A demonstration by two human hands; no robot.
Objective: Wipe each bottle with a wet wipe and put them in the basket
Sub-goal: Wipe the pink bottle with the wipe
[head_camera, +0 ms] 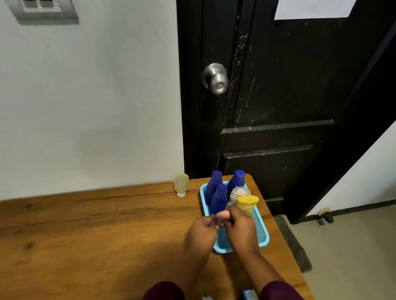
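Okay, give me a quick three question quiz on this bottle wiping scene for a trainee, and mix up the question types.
1. Count: how many dark blue bottles stand in the blue basket?
2. True or false: the pale yellow bottle stands inside the basket.
3. Multiple choice: what do the left hand and right hand hold between them over the basket?
A. a small pink item
B. a door knob
C. a spray can

Key: 1. three; 2. false, it stands outside the basket; 3. A
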